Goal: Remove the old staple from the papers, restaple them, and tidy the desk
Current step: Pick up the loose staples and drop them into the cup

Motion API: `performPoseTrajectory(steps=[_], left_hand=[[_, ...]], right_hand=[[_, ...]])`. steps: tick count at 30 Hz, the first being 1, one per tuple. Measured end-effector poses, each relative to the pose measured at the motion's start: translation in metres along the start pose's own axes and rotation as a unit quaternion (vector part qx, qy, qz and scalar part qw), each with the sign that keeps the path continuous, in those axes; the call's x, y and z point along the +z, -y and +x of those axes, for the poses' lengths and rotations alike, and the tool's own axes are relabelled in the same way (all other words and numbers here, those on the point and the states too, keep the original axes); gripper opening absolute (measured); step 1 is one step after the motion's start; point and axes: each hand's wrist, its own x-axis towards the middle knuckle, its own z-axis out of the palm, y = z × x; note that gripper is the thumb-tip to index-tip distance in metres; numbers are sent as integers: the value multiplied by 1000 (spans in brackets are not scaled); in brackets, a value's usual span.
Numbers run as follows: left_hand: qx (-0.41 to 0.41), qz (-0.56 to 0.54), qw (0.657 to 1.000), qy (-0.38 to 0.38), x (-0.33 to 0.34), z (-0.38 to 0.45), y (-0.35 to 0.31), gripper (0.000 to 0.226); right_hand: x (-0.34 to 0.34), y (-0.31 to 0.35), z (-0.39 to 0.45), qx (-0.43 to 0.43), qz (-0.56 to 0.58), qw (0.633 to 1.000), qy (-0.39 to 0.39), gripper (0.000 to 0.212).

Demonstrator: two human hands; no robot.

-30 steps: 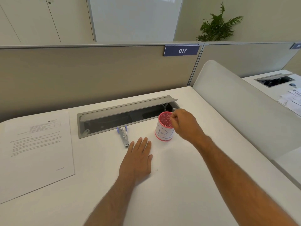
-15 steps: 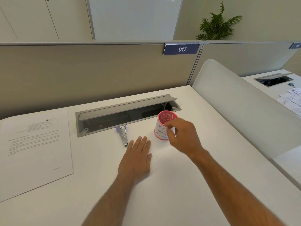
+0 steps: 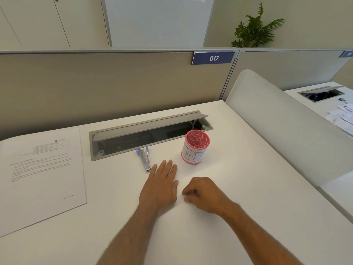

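Note:
My left hand (image 3: 159,185) lies flat on the white desk, palm down, fingers apart, holding nothing. Its fingertips are just right of a small metal stapling tool with blue grips (image 3: 144,159). My right hand (image 3: 205,195) rests on the desk beside the left one, fingers curled in with the tips together; I see nothing in them. A red cup with a white label (image 3: 195,148) stands upright beyond both hands, apart from them. A printed paper sheet (image 3: 42,175) lies at the far left.
An open grey cable tray (image 3: 150,133) is sunk into the desk behind the tool and cup. A beige partition (image 3: 114,83) closes the back, and a curved white divider (image 3: 286,119) runs along the right. Loose papers (image 3: 342,116) lie on the neighbouring desk.
My right hand left the rim of the red cup and drew back toward me, down onto the desk beside my left hand. The left hand, tool, cup and papers stayed put.

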Motion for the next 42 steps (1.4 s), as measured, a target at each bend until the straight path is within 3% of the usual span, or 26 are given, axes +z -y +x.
performPoseTrajectory(steps=[12,25,29,35,38,42], left_hand=[[0,-1,1000,1,0,0,0,70],[3,-4,1000,0,-2,0,0,73],[4,-2,1000,1,-2,0,0,77],[1,-6,1000,-1,-5,-1,-2,69],[4,-1,1000,-1,-4,-1,-1,72],[7,1,1000,-1,-4,-1,-1,72]], right_hand=[[-12,12,11,-67,-97,990,80,18],[-1,3,6,-100,-124,985,67,16],[-7,4,1,-109,-93,990,17,14],[-71,6,27,-54,-22,972,-229,1],[-99,3,52,-6,-71,972,-226,9],[-108,2,77,49,-141,980,-133,17]])
